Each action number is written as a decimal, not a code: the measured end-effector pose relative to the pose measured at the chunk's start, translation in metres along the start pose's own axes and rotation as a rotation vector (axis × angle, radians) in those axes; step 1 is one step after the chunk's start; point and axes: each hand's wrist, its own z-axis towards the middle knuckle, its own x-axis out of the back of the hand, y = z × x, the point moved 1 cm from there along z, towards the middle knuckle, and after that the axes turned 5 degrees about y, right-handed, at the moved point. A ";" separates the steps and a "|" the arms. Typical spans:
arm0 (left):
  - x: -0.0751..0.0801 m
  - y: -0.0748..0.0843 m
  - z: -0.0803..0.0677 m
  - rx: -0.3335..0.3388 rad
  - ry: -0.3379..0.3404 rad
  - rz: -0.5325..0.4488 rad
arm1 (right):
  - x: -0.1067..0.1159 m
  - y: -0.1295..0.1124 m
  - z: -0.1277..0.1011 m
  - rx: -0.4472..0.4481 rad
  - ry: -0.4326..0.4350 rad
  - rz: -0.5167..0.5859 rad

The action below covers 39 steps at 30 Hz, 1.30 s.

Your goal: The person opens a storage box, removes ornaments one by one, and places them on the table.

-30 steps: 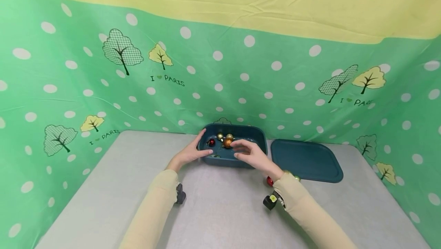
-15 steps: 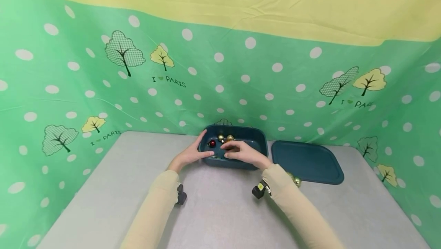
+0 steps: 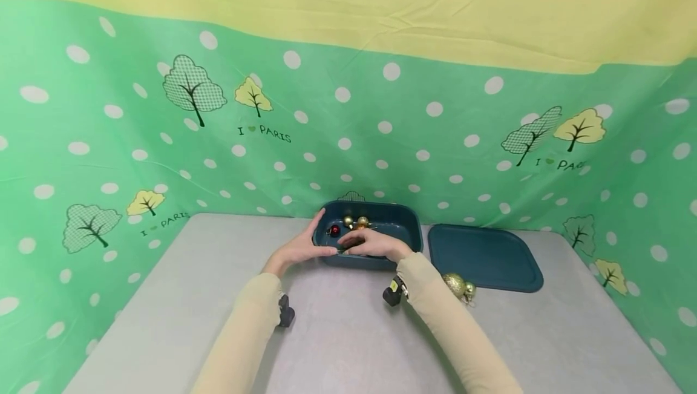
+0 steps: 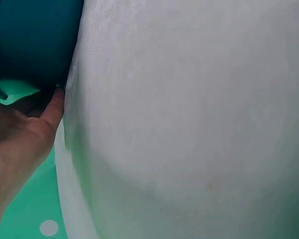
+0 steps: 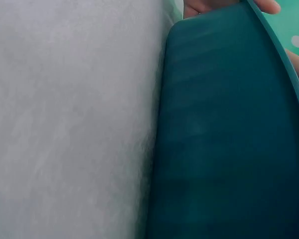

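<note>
A dark blue open box (image 3: 400, 230) stands at the table's far edge. My left hand (image 3: 296, 249) holds its left end, thumb at the front rim and fingers spread along the side. Inside, my right hand (image 3: 376, 242) reaches down over the front rim, its fingertips and thumb apart near a small greenish item (image 3: 341, 252) at the front left. A red bauble (image 3: 334, 230) and two gold baubles, one gold bauble (image 3: 348, 221) left of the other, lie in the box. The right hand mostly hides an orange one. In the right wrist view the box wall (image 5: 224, 124) hides the fingertips.
A flat dark blue lid (image 3: 484, 258) lies right of the box. By its front left corner are a large gold bauble (image 3: 454, 285) and a smaller gold bauble (image 3: 470, 289), beside my right sleeve. A green patterned cloth (image 3: 381, 140) hangs behind the grey table (image 3: 337, 333).
My right hand has moved left and lower, from near the orange bauble to the box's front left. Gold baubles on the table are uncovered. The left hand keeps its place.
</note>
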 end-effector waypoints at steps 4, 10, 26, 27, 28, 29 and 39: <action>-0.001 -0.001 0.000 -0.002 0.004 -0.017 | -0.002 -0.001 0.004 0.014 -0.027 0.008; -0.001 -0.002 0.002 -0.026 0.001 -0.021 | -0.005 -0.002 0.005 -0.038 -0.054 0.033; 0.002 0.016 -0.006 -0.003 -0.039 -0.034 | -0.002 0.002 0.001 0.005 -0.085 0.064; 0.003 0.019 -0.008 -0.002 -0.042 -0.033 | -0.001 0.002 0.001 0.014 -0.082 0.074; 0.003 0.021 -0.009 0.001 -0.044 -0.035 | -0.001 0.002 0.001 0.022 -0.082 0.083; 0.003 0.021 -0.009 0.002 -0.042 -0.037 | 0.000 0.001 0.000 0.032 -0.081 0.093; -0.003 0.001 -0.001 -0.010 0.015 -0.015 | 0.011 0.003 -0.011 0.040 -0.020 0.214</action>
